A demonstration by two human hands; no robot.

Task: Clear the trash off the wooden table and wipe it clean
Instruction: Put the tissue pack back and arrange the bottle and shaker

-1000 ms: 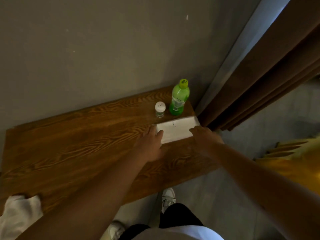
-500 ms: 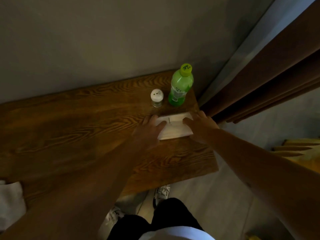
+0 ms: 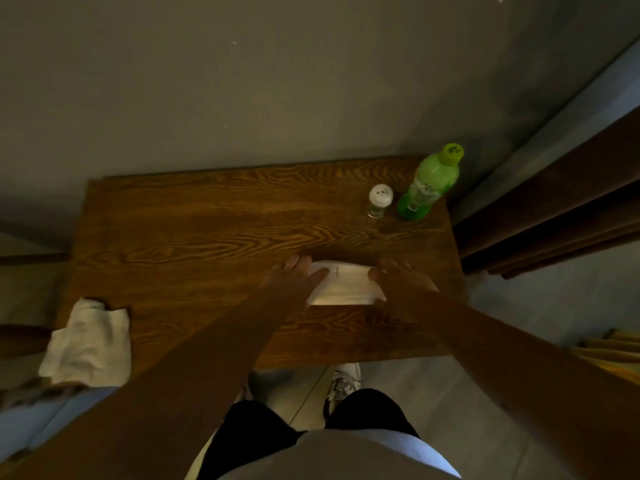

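Observation:
The wooden table (image 3: 207, 244) stands against a grey wall. A white rectangular packet (image 3: 346, 285) lies on its right half, towards the front. My left hand (image 3: 294, 282) holds the packet's left end, with the fingers over its top. My right hand (image 3: 401, 282) holds the right end, fingers curled on it. A crumpled white cloth (image 3: 86, 344) sits at the table's front left corner, partly over the edge. A green plastic bottle (image 3: 429, 185) with a yellow-green cap stands at the back right corner, a small glass shaker (image 3: 380, 200) with a white lid just left of it.
Brown curtains (image 3: 554, 216) hang right of the table. My shoes (image 3: 343, 382) and dark trousers show below the front edge on a grey floor. Something yellow (image 3: 613, 351) lies at the right. A dark wooden piece (image 3: 31, 258) adjoins the table's left side.
Both hands have closed in on the packet's ends, and it now sits farther from the table's right edge. My head has swung left, which brings the white cloth fully into view.

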